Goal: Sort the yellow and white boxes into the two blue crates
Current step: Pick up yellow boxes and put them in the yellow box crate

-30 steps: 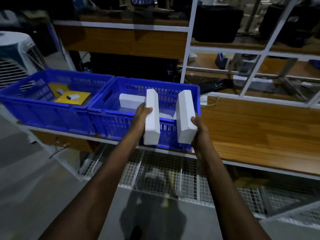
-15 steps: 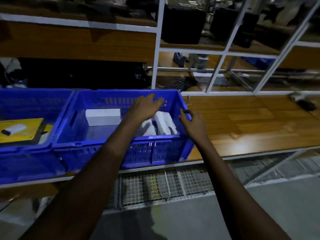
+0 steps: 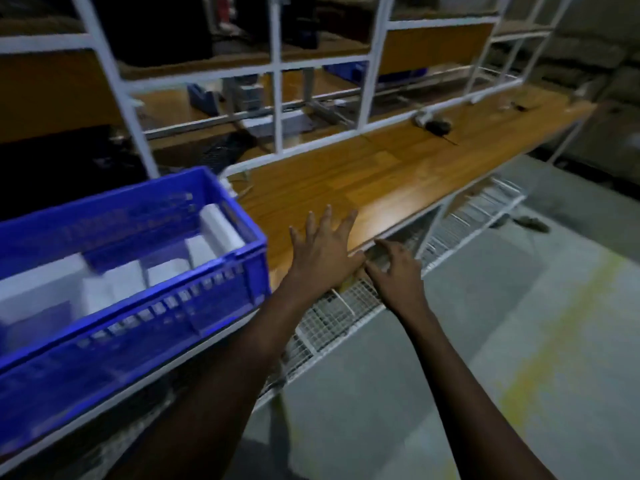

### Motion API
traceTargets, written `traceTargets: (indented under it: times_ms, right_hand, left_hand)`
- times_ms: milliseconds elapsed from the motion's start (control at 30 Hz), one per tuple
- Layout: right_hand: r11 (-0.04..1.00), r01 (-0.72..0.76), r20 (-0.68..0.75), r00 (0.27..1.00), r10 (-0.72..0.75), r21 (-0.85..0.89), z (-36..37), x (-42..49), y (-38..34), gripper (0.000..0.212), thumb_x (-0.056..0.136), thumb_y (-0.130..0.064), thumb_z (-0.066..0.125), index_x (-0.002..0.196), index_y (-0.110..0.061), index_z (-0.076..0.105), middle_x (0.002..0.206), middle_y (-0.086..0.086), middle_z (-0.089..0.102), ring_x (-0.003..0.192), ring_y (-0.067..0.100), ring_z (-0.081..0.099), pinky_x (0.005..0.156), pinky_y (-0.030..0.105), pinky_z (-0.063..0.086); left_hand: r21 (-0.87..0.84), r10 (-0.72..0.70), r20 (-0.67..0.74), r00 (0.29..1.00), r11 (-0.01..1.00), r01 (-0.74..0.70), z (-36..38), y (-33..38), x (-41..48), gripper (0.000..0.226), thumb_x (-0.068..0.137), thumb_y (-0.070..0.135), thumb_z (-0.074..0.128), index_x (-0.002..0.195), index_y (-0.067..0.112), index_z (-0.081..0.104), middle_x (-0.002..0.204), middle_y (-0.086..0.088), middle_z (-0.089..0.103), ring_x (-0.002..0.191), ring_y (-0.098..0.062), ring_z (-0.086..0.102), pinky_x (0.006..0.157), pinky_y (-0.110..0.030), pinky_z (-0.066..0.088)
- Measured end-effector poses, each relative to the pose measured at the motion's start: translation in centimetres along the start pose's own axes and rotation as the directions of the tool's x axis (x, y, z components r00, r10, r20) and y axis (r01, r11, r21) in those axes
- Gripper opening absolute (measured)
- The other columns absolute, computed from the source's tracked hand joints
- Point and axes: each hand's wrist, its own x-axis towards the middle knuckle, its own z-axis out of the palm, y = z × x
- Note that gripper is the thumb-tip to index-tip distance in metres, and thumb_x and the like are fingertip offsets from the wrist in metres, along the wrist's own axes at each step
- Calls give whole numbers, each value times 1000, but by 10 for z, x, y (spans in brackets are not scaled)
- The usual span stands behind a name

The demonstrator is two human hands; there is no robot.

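White rectangular boxes (image 3: 114,285) are lying in the blue slatted plastic crate (image 3: 145,334) while the left hand (image 3: 325,252) and right hand (image 3: 398,271) are hovering empty and slack beside it; any unsorted boxes are out of view.

1 blue crate (image 3: 138,344), approx 5 white boxes (image 3: 221,226), 2 grips (image 3: 325,252)

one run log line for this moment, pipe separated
left hand: empty, fingers spread over wooden shelf | right hand: empty, at shelf edge | blue crate: holds white boxes
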Motion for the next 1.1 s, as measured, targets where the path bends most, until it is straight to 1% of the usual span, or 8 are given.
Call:
traceTargets:
  times_ms: [167, 300, 500, 667, 767, 900, 1000, 1100]
  right_hand:
    - [979, -199, -76, 977, 201, 31, -71, -42, 103, 80, 70, -72, 35, 139, -33, 43, 145, 9, 44, 133, 33, 39, 105, 49, 38]
    - [938, -347, -84, 934, 348, 19, -124, -89, 201, 66, 88, -51, 54, 147, -37, 28, 156, 9, 27, 142, 33, 25, 108, 53, 33]
    - [833, -549, -76, 830, 553, 62, -187, -185, 322, 67, 92, -50, 52, 150, -39, 20, 160, 8, 17, 144, 35, 20, 108, 56, 29]
    - [723, -680, -119, 714, 690, 118, -232, -258, 401, 69, 90, -48, 53, 150, -38, 19, 158, 8, 21, 142, 36, 22, 107, 57, 33]
    - [672, -720, -154, 654, 741, 172, -257, -292, 438, 69, 90, -47, 53, 149, -36, 20, 158, 8, 22, 143, 35, 22, 109, 57, 31]
    - [578, -769, -209, 539, 816, 273, -286, -332, 481, 69, 88, -45, 54, 149, -34, 23, 157, 10, 24, 143, 34, 23, 110, 56, 30]
    - [511, -792, -251, 448, 858, 335, -302, -363, 512, 69, 86, -45, 55, 148, -34, 26, 156, 8, 28, 142, 30, 26, 110, 53, 30]
    - [416, -782, -253, 333, 909, 464, -320, -394, 545, 64, 89, -38, 59, 147, -29, 32, 152, 6, 35, 139, 25, 33, 110, 41, 32]
  left_hand:
    - [54, 143, 138, 980, 987, -152, 66, 109, 8, 82, 89, 65, 45, 154, 39, 1, 164, -5, 4, 148, -38, 6, 113, -67, 10]
    - [36, 250, 219, 943, 964, -264, 134, 212, -4, 81, 90, 62, 47, 154, 40, 3, 163, -7, 9, 148, -37, 10, 112, -65, 13]
    - [19, 370, 384, 846, 913, -408, 232, 345, -38, 82, 88, 60, 50, 153, 41, 3, 162, -4, 16, 146, -32, 19, 112, -63, 20]
    - [-37, 460, 496, 736, 858, -512, 287, 442, -74, 80, 90, 55, 49, 153, 41, 1, 162, -6, 14, 146, -34, 18, 112, -63, 18]
    - [-71, 531, 521, 668, 807, -587, 310, 490, -91, 79, 90, 53, 49, 153, 40, 3, 162, -7, 16, 146, -33, 20, 111, -62, 19]
    - [-127, 602, 576, 552, 734, -667, 344, 546, -109, 78, 90, 51, 49, 153, 39, 6, 161, -7, 19, 145, -32, 23, 110, -61, 21]
    - [-174, 654, 606, 453, 664, -727, 373, 588, -119, 77, 89, 49, 50, 153, 37, 9, 158, -6, 27, 140, -32, 32, 108, -60, 28]
    - [-253, 698, 636, 328, 590, -767, 405, 636, -128, 74, 89, 46, 50, 153, 34, 14, 144, -7, 44, 128, -31, 47, 99, -50, 41]
